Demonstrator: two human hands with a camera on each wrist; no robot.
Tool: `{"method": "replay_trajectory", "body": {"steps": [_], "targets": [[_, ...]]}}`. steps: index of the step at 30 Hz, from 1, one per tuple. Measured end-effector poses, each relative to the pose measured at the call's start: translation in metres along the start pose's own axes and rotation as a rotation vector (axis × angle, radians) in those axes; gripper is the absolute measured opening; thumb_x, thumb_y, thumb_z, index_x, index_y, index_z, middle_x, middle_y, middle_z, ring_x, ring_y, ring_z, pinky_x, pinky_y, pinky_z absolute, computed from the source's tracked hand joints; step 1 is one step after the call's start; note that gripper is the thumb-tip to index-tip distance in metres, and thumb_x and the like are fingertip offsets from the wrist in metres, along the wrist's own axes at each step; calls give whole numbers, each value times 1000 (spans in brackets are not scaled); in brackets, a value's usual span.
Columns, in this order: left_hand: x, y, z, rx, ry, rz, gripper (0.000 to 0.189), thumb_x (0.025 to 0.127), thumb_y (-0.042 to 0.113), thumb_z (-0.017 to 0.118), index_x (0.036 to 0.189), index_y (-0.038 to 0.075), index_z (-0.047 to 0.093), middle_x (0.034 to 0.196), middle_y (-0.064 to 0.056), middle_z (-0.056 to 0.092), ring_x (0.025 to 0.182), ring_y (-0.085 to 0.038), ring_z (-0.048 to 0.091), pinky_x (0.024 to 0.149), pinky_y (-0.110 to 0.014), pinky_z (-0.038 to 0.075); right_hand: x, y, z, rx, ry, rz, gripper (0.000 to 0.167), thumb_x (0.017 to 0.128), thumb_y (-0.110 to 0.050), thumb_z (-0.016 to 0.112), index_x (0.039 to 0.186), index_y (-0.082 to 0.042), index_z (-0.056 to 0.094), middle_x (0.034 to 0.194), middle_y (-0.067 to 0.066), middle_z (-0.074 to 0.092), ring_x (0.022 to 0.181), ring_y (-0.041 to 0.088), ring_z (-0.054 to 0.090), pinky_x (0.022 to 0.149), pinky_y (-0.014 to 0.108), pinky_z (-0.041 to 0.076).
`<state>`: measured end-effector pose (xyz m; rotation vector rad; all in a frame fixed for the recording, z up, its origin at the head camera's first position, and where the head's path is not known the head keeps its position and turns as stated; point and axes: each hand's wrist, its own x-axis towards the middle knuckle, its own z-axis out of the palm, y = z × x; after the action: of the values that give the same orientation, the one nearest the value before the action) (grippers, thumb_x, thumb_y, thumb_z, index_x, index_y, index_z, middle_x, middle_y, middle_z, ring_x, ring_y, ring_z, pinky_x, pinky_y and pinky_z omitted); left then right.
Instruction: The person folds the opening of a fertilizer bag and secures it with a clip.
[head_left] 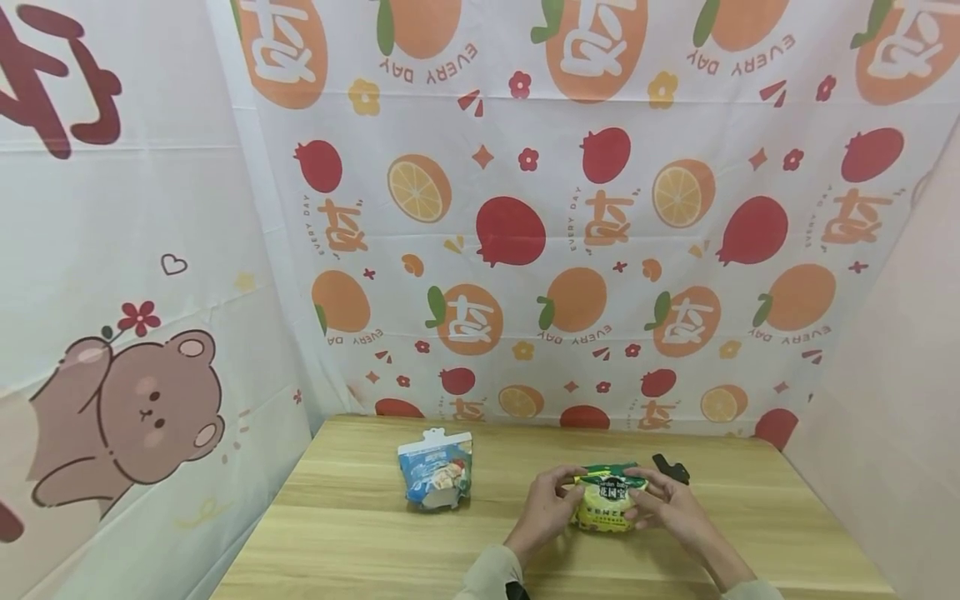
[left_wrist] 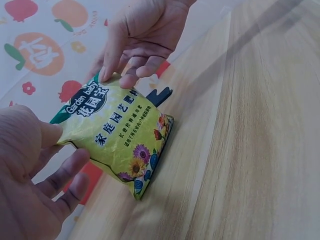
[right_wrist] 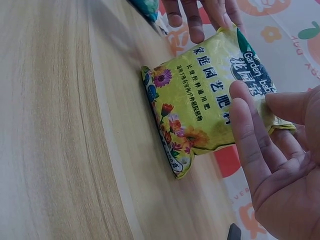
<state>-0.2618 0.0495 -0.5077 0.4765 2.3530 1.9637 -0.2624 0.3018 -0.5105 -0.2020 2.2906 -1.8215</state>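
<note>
A yellow fertilizer bag (head_left: 606,510) with a green top and printed flowers stands on the table between both hands. My left hand (head_left: 547,510) pinches its upper left corner between thumb and fingers. At the upper right corner, my right hand (head_left: 675,510) grips the bag with thumb and fingers. The flowered lower edge of the fertilizer bag (right_wrist: 170,125) rests on the wood in the right wrist view. Fingers cover parts of the top edge, so whether it is sealed cannot be told.
To the left on the wooden table (head_left: 360,533) sits a blue printed packet (head_left: 437,477) with a white clip (head_left: 434,438) across its top. Behind my right hand lies a small black object (head_left: 671,468), partly hidden. Fruit-patterned cloth (head_left: 558,350) hangs behind the table.
</note>
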Motion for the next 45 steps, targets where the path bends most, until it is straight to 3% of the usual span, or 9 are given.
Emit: {"method": "replay_trajectory", "body": {"steps": [18, 27, 37, 42, 45], "targets": [[3, -3, 1, 27, -12, -8, 22, 99, 12, 63, 120, 16, 71, 121, -7, 69, 81, -8, 59, 62, -19, 50, 0, 3, 1, 4, 5, 22, 66, 102, -31, 61, 156, -4, 33, 115, -1, 74, 88, 15, 73, 76, 30, 61], [2, -3, 2, 29, -20, -14, 24, 99, 13, 63, 122, 17, 69, 114, -6, 65, 84, -14, 60, 63, -20, 50, 2, 4, 1, 12, -6, 12, 74, 101, -30, 62, 160, -8, 23, 115, 1, 73, 87, 17, 74, 76, 30, 61], [1, -5, 2, 44, -13, 16, 23, 99, 13, 62, 121, 11, 67, 113, -12, 66, 83, -12, 59, 63, -20, 51, 2, 5, 2, -36, 15, -3, 67, 102, -31, 61, 155, -2, 32, 119, 6, 65, 86, 19, 72, 76, 32, 61], [1, -7, 2, 57, -10, 1, 19, 99, 16, 63, 117, 13, 67, 115, -10, 66, 85, -11, 59, 65, -21, 51, 2, 6, 4, -61, 41, 5, 62, 102, -31, 61, 150, 1, 40, 109, 6, 56, 85, 18, 70, 76, 31, 61], [1, -7, 2, 56, -8, -12, 16, 99, 17, 63, 114, 13, 67, 115, -8, 66, 85, -10, 59, 65, -21, 51, 2, 7, 5, -61, 64, 17, 59, 100, -32, 63, 146, 0, 46, 112, 8, 54, 83, 17, 70, 76, 31, 62]]}}
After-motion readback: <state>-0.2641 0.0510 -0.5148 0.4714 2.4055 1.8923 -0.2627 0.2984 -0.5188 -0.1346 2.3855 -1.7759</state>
